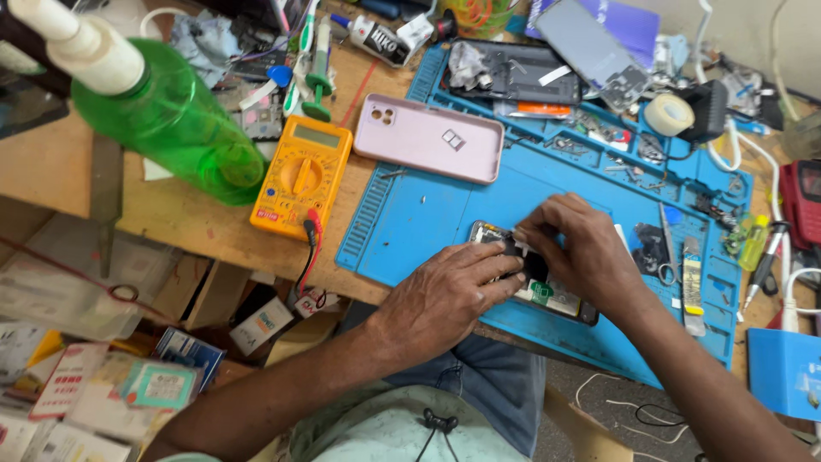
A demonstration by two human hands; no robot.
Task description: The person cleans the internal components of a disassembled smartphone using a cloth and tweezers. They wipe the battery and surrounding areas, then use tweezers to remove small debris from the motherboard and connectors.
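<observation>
from the head view, the camera looks down at a messy work desk. a big blue mat (428, 222) lies on the wooden table (51, 171). on the mat, near its front edge, lies an opened phone (547, 295) with its insides showing.

the left hand (445, 299) rests on the left end of the opened phone. its fingers are bent and pressed down on the phone, holding it flat. the right hand (577, 248) is right above the phone, touching the left hand's fingertips. its fingers are pinched close together at a small dark part at the top of the phone. it is too small to tell if they really grip it.

a pink phone case (428, 137) lies at the top left of the mat, well apart from the hands. a yellow meter (301, 175) sits on the table just beside the mat, with red and black wires hanging off it. a green bottle (167, 120) stands further left. a roll of tape (668, 113) is at the far right of the mat. tweezers (666, 244) lie to the right of the right hand.
</observation>
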